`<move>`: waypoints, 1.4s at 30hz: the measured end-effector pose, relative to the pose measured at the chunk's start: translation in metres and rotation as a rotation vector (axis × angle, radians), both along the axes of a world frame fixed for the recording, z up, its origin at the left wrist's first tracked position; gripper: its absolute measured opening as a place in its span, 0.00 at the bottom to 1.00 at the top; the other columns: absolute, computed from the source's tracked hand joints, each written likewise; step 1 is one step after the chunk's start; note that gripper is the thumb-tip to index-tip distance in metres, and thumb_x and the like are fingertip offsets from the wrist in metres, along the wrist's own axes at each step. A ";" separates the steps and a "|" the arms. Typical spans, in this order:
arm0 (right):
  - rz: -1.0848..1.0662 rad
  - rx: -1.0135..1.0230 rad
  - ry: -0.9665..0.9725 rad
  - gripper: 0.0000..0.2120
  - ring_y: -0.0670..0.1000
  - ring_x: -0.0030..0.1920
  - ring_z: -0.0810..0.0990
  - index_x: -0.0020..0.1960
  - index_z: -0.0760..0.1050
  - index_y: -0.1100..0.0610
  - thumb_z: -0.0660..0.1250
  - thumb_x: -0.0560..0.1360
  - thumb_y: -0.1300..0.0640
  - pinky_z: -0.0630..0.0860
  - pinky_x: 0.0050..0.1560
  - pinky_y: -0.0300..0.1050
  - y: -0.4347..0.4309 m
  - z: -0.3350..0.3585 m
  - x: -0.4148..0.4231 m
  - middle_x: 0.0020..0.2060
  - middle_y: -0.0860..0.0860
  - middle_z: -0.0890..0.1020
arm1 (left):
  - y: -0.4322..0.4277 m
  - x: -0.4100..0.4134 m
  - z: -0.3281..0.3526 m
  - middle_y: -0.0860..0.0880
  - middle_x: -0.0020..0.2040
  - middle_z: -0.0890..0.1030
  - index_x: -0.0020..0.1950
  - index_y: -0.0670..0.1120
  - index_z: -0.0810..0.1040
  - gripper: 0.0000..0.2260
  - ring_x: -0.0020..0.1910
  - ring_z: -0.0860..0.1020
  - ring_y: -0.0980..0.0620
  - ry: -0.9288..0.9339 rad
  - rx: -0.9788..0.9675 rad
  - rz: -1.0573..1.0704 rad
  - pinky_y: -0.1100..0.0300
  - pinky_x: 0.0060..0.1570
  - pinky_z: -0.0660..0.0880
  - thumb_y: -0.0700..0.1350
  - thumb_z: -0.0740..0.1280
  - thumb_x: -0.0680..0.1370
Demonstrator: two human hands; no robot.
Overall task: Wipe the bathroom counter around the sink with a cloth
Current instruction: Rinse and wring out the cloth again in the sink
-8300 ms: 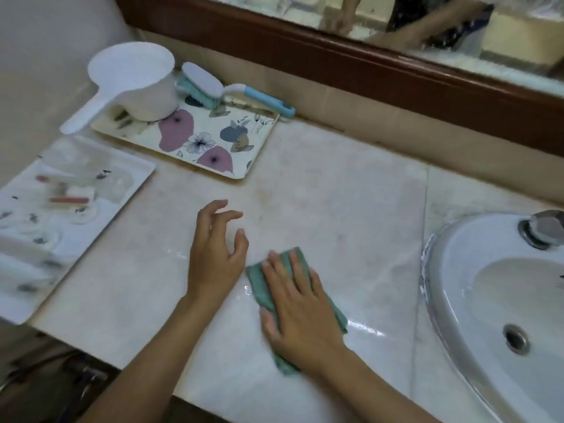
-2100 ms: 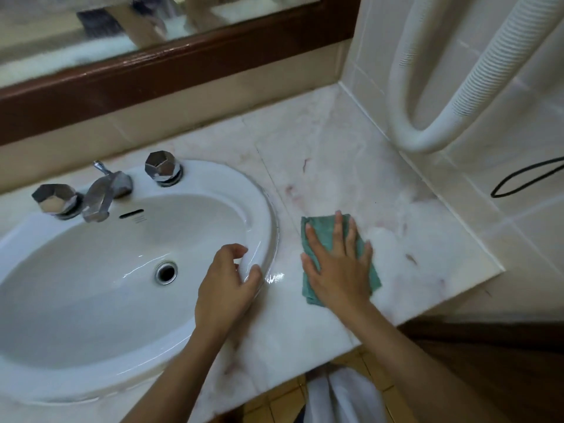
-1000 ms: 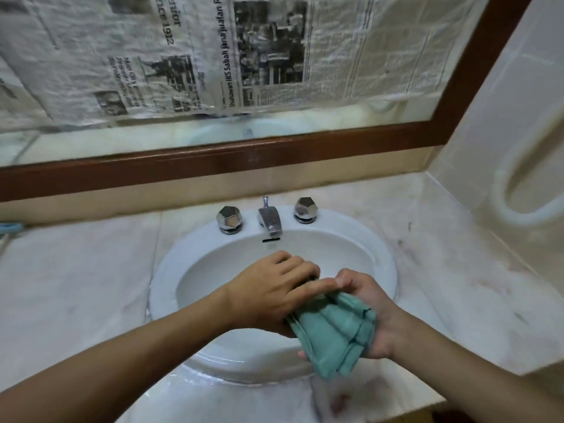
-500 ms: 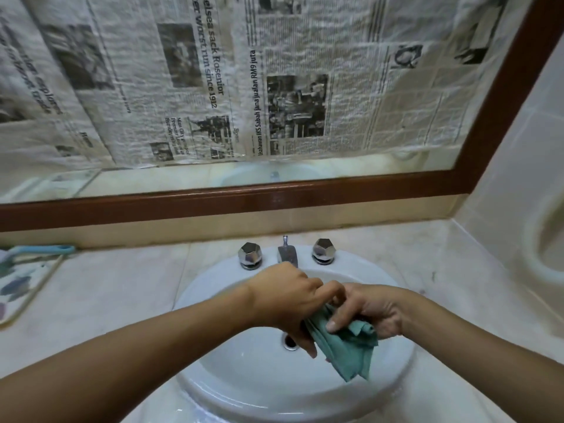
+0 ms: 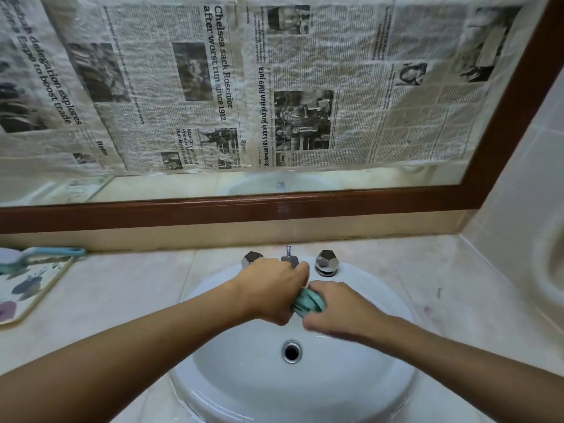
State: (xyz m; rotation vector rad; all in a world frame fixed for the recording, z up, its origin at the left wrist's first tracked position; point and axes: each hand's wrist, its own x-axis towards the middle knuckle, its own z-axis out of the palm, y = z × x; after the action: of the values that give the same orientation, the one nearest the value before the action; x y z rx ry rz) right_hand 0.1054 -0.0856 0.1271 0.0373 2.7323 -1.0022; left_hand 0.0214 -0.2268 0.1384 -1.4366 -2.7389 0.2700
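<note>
Squarely over the white sink (image 5: 244, 377), my left hand (image 5: 271, 290) and right hand (image 5: 338, 309) both curl tight round the bunched teal cloth (image 5: 308, 303), held between them above the drain (image 5: 291, 351), just before the faucet (image 5: 287, 259). A floral tray (image 5: 27, 288) sits at the marble counter's (image 5: 128, 288) left edge.

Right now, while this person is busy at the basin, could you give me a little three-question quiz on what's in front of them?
1. True or false: the green cloth is spread out flat.
2. The cloth is gripped by: A one hand, B both hands, C neither.
3. Fill in: the mirror is mostly covered with ____.
Key: 1 false, it is bunched up over the sink. 2 B, left hand and right hand. 3 newspaper.
</note>
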 end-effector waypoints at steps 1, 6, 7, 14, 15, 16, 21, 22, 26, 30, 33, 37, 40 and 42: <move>0.068 0.180 0.141 0.08 0.49 0.29 0.72 0.43 0.67 0.51 0.65 0.67 0.52 0.68 0.29 0.41 0.001 -0.005 0.001 0.30 0.46 0.73 | -0.001 -0.001 0.000 0.51 0.33 0.65 0.56 0.45 0.67 0.17 0.34 0.69 0.45 -0.092 0.000 0.055 0.56 0.34 0.71 0.44 0.65 0.69; 0.445 0.578 0.711 0.17 0.55 0.25 0.75 0.48 0.64 0.52 0.66 0.63 0.52 0.63 0.21 0.40 0.022 -0.032 -0.017 0.28 0.49 0.78 | 0.001 0.000 -0.013 0.42 0.33 0.69 0.49 0.43 0.70 0.12 0.25 0.65 0.51 -1.170 0.172 0.396 0.64 0.25 0.59 0.34 0.66 0.68; 0.468 0.573 0.755 0.19 0.54 0.23 0.74 0.47 0.64 0.53 0.69 0.62 0.52 0.61 0.19 0.40 0.023 -0.032 -0.021 0.27 0.48 0.77 | -0.002 -0.001 -0.016 0.44 0.32 0.67 0.48 0.44 0.69 0.12 0.26 0.63 0.51 -1.301 0.220 0.439 0.63 0.25 0.58 0.33 0.65 0.69; 0.474 0.515 0.800 0.14 0.55 0.28 0.76 0.53 0.68 0.50 0.59 0.69 0.49 0.67 0.22 0.44 0.007 -0.035 -0.020 0.30 0.50 0.77 | -0.033 0.010 -0.004 0.40 0.37 0.70 0.54 0.42 0.72 0.13 0.27 0.70 0.48 -1.333 0.344 0.332 0.63 0.24 0.67 0.35 0.68 0.71; 0.416 0.468 0.735 0.14 0.57 0.31 0.77 0.54 0.68 0.48 0.59 0.69 0.48 0.69 0.25 0.46 0.005 -0.032 -0.017 0.32 0.51 0.79 | -0.035 0.014 -0.001 0.39 0.39 0.74 0.56 0.47 0.71 0.15 0.31 0.73 0.47 -1.214 0.332 0.316 0.60 0.28 0.72 0.38 0.69 0.72; 0.325 0.398 0.627 0.14 0.59 0.34 0.78 0.54 0.68 0.48 0.59 0.69 0.48 0.72 0.29 0.48 0.003 -0.027 -0.014 0.35 0.52 0.80 | -0.038 0.018 0.001 0.41 0.43 0.79 0.60 0.53 0.69 0.18 0.36 0.76 0.48 -1.046 0.334 0.297 0.57 0.35 0.75 0.42 0.69 0.73; -0.190 -0.424 -0.193 0.04 0.48 0.22 0.65 0.41 0.73 0.53 0.61 0.73 0.58 0.61 0.24 0.37 -0.004 0.014 -0.010 0.26 0.51 0.71 | -0.045 0.043 -0.007 0.47 0.69 0.74 0.70 0.53 0.72 0.26 0.68 0.72 0.43 0.408 0.430 -0.182 0.49 0.55 0.69 0.48 0.67 0.71; -0.215 -0.567 -0.387 0.07 0.47 0.22 0.60 0.38 0.71 0.53 0.58 0.73 0.58 0.56 0.24 0.35 0.002 0.021 -0.009 0.24 0.51 0.67 | -0.042 0.046 -0.009 0.47 0.69 0.75 0.70 0.52 0.73 0.26 0.69 0.71 0.42 0.470 0.432 -0.226 0.48 0.55 0.70 0.45 0.67 0.71; 0.066 -0.954 -0.896 0.04 0.42 0.21 0.60 0.38 0.71 0.53 0.61 0.71 0.55 0.54 0.22 0.33 0.018 0.031 -0.010 0.22 0.47 0.65 | -0.028 0.037 -0.014 0.48 0.56 0.80 0.67 0.46 0.70 0.23 0.64 0.76 0.44 0.538 0.450 -0.239 0.42 0.60 0.70 0.43 0.65 0.72; 0.160 -0.998 -0.935 0.05 0.41 0.20 0.61 0.39 0.69 0.52 0.63 0.71 0.59 0.54 0.22 0.32 0.024 0.027 -0.011 0.22 0.46 0.63 | -0.013 0.014 -0.001 0.50 0.32 0.75 0.45 0.45 0.74 0.09 0.28 0.72 0.48 0.404 0.451 -0.342 0.62 0.25 0.69 0.42 0.70 0.67; 0.036 -0.874 -0.805 0.12 0.42 0.21 0.55 0.34 0.66 0.51 0.63 0.75 0.59 0.50 0.22 0.34 0.025 0.030 -0.009 0.22 0.46 0.60 | -0.003 0.015 0.014 0.49 0.27 0.77 0.35 0.45 0.75 0.11 0.21 0.74 0.45 0.282 0.293 -0.260 0.65 0.24 0.61 0.45 0.74 0.60; -0.101 -0.528 -0.477 0.14 0.48 0.25 0.54 0.39 0.64 0.54 0.71 0.71 0.59 0.51 0.29 0.41 0.016 0.034 -0.003 0.24 0.51 0.62 | 0.013 0.025 0.032 0.43 0.48 0.81 0.56 0.44 0.77 0.13 0.44 0.80 0.38 0.191 0.037 -0.041 0.55 0.36 0.67 0.49 0.66 0.74; -0.127 -0.257 -0.295 0.14 0.49 0.22 0.58 0.43 0.66 0.56 0.72 0.68 0.62 0.54 0.27 0.39 0.008 0.026 0.000 0.24 0.53 0.66 | 0.018 0.024 0.029 0.43 0.48 0.80 0.51 0.44 0.78 0.10 0.43 0.79 0.40 0.113 -0.044 -0.076 0.56 0.35 0.66 0.47 0.65 0.73; -0.104 -0.069 -0.149 0.09 0.51 0.22 0.65 0.39 0.67 0.59 0.68 0.67 0.63 0.61 0.25 0.39 0.007 0.013 -0.003 0.26 0.56 0.70 | 0.020 0.026 0.024 0.44 0.48 0.79 0.45 0.46 0.75 0.03 0.37 0.74 0.43 0.068 -0.084 -0.089 0.59 0.30 0.63 0.44 0.63 0.73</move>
State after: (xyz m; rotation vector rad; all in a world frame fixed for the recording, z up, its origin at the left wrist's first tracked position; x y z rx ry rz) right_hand 0.1024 -0.0787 0.1399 0.2344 2.5820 -1.0749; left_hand 0.0472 -0.2072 0.1627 -1.5344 -2.6311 0.4274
